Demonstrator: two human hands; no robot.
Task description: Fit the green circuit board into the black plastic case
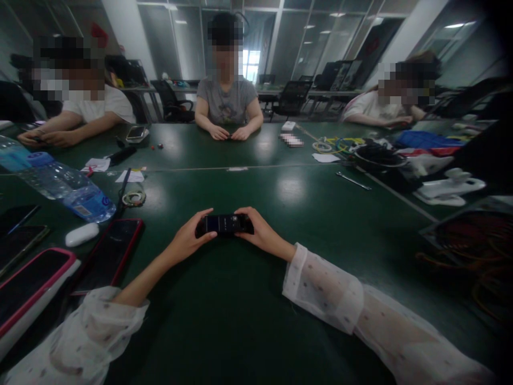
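Between my two hands, just above or on the green table (256, 283), is a small black handheld device (223, 223), held sideways. Its dark screen faces me with small light marks; I cannot make out the text. My left hand (191, 235) grips the left end, thumb at the lower front edge and index finger along the top. At the other end, my right hand (258, 230) wraps round the device with its thumb on the near side. Fingers behind the device are partly hidden. Sheer white dotted sleeves cover both forearms.
Phones (110, 248), a white earbud case (82, 234) and water bottles (72, 187) lie at left. A wrench (353, 181), cables (334, 145) and a white plastic part (451, 187) lie at right. Three people sit across the table, including one in a grey shirt (226, 101).
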